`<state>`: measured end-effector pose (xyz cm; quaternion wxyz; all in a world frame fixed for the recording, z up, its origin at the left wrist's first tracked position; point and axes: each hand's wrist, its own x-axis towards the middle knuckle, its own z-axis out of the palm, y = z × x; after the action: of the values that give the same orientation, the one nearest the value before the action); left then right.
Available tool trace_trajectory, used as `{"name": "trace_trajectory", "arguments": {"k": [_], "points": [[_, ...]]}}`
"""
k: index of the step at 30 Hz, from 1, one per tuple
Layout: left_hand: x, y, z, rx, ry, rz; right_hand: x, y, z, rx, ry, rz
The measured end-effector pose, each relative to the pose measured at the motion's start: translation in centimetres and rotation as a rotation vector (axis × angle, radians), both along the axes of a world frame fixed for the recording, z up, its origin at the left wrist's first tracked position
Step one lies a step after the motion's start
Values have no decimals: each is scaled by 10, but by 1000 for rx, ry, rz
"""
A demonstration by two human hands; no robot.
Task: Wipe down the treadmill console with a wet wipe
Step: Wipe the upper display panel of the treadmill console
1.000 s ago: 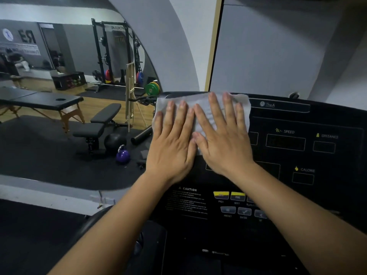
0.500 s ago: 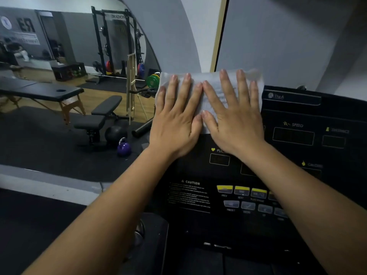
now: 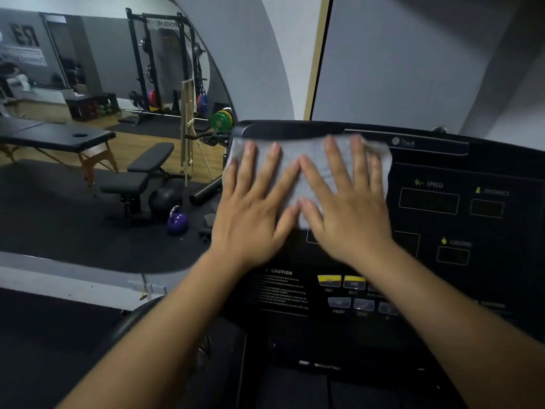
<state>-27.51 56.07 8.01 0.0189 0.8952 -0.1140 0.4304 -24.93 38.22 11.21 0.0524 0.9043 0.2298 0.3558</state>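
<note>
A black treadmill console (image 3: 442, 290) fills the right half of the head view, with display windows and rows of buttons. A white wet wipe (image 3: 306, 154) lies spread flat on its upper left part, just below the top edge. My left hand (image 3: 253, 202) and my right hand (image 3: 345, 202) press side by side on the wipe with straight, spread fingers. The hands cover most of the wipe.
A wall mirror on the left shows a gym: a massage table (image 3: 59, 140), a black bench (image 3: 141, 172), a purple kettlebell (image 3: 177, 222) and a squat rack (image 3: 165, 63). A grey wall (image 3: 413, 60) stands behind the console.
Both hands slid the wipe up to the console's top edge half a second ago, and now it sits a little lower again, still at the upper left.
</note>
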Motion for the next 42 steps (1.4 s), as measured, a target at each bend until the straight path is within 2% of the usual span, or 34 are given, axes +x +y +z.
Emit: {"name": "trace_trajectory", "arguments": {"k": [3, 5, 11, 14, 18, 22, 25, 27, 32, 34, 36, 42], "points": [[21, 6, 33, 17, -18, 33, 17, 8, 32, 11, -4, -47], [20, 5, 31, 22, -14, 37, 14, 9, 28, 20, -2, -49], [-51, -10, -66, -4, 83, -16, -48, -9, -66, 13, 87, 49], [-78, -11, -102, 45, 112, -50, -74, -18, -105, -3, 133, 81], [-46, 0, -62, 83, 70, -62, -46, -16, -70, 6, 75, 88], [7, 9, 13, 79, 3, -9, 1, -2, 6, -1, 21, -22], [19, 8, 31, 40, 7, 26, 10, 7, 25, 2, 19, -90], [7, 2, 13, 19, 18, 22, -1, 8, 9, 16, 23, -74], [-63, -7, -81, 6, 94, -36, -64, -9, -82, 19, 111, 58], [-73, -5, -95, 32, 104, -57, -72, -15, -96, -11, 122, 78], [-59, -1, -78, 40, 78, -53, -56, -12, -80, -17, 93, 77], [22, 7, 33, 22, 12, 5, 14, 9, 27, 33, 22, -63]]}}
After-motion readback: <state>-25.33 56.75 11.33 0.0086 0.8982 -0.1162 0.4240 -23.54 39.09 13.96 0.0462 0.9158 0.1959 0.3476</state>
